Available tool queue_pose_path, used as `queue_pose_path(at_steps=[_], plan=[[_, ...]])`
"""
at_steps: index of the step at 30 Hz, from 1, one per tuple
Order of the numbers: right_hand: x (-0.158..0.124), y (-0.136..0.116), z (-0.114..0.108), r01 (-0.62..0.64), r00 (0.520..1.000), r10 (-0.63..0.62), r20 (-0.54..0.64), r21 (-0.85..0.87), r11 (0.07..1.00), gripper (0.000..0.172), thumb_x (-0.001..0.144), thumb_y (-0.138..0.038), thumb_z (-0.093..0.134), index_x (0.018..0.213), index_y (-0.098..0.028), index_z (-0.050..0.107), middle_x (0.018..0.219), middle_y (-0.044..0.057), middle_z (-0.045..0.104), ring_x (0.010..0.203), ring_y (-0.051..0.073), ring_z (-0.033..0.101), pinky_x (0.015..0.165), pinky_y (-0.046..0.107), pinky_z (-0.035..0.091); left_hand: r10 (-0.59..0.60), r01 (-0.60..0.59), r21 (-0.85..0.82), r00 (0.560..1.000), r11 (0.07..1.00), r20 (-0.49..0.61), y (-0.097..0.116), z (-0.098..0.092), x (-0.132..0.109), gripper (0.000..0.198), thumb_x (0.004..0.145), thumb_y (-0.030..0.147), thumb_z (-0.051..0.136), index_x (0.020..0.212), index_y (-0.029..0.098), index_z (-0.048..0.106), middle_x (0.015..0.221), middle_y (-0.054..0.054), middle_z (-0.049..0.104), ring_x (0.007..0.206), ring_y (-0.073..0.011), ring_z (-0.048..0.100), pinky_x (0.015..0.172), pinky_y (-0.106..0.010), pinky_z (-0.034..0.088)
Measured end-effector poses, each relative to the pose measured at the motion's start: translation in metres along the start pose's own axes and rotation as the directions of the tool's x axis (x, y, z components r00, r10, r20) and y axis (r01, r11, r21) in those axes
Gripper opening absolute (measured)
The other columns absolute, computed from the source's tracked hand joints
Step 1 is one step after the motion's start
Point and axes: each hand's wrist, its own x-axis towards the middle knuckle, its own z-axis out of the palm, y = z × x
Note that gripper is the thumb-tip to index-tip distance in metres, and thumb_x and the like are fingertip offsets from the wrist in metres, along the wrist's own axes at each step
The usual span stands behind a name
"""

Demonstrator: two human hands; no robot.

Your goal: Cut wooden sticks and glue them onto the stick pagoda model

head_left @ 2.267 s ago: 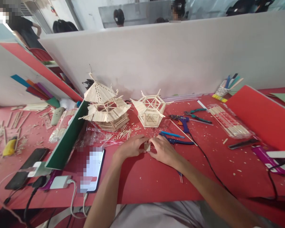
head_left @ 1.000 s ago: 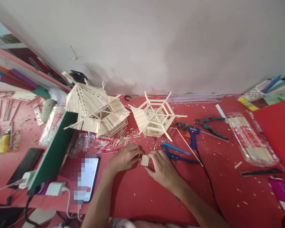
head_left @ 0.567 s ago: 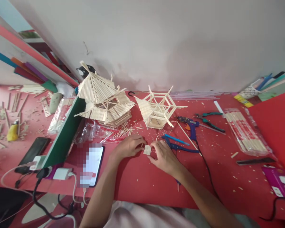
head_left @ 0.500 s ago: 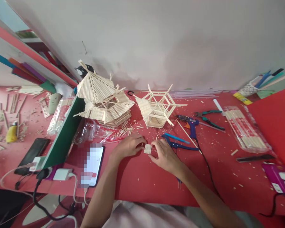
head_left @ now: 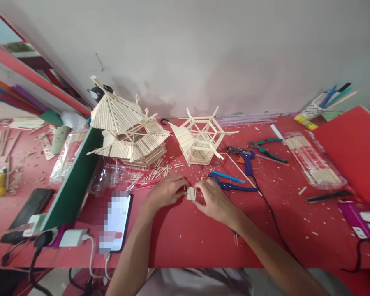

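Note:
A small square of short wooden sticks (head_left: 191, 193), laid side by side, lies on the red table between my hands. My left hand (head_left: 168, 191) rests at its left edge, the fingers curled in with their tips against the sticks. At the right edge, my right hand (head_left: 214, 200) has its forefinger by the upper corner and its thumb by the lower one. The sticks are gripped between both hands. Behind them stand a stick frame (head_left: 203, 139), partly roofed, and a tiered stick pavilion (head_left: 129, 131).
Right of the frame lie a glue gun (head_left: 245, 158), green-handled pliers (head_left: 269, 148) and a blue cutter (head_left: 234, 187). A bag of sticks (head_left: 313, 160) is farther right. On the left are a phone (head_left: 117, 222), a green board (head_left: 75, 181) and plastic wrapping. Stick scraps litter the table.
The view has shifted slightly, so the table's things sit a little further left. Both hands stay around the small square of sticks, nearly unmoved.

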Motion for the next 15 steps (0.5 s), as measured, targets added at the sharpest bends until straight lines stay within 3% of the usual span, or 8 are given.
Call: queue_pose_path(at_steps=[15], plan=[[-0.0005, 0.0028, 0.002, 0.0, 1.0, 0.0, -0.004, -0.015, 1.0, 0.034, 0.079, -0.017, 0.072, 0.108, -0.02, 0.053, 0.102, 0.01, 0.066, 0.096, 0.029, 0.058, 0.081, 0.042, 0.049, 0.017, -0.016, 0.023, 1.0, 1.0, -0.008, -0.0002, 0.0027, -0.0004, 0.02, 0.091, 0.017, 0.06, 0.111, 0.02, 0.065, 0.102, -0.007, 0.067, 0.1, -0.0218, 0.062, 0.087, -0.032, 0.047]])
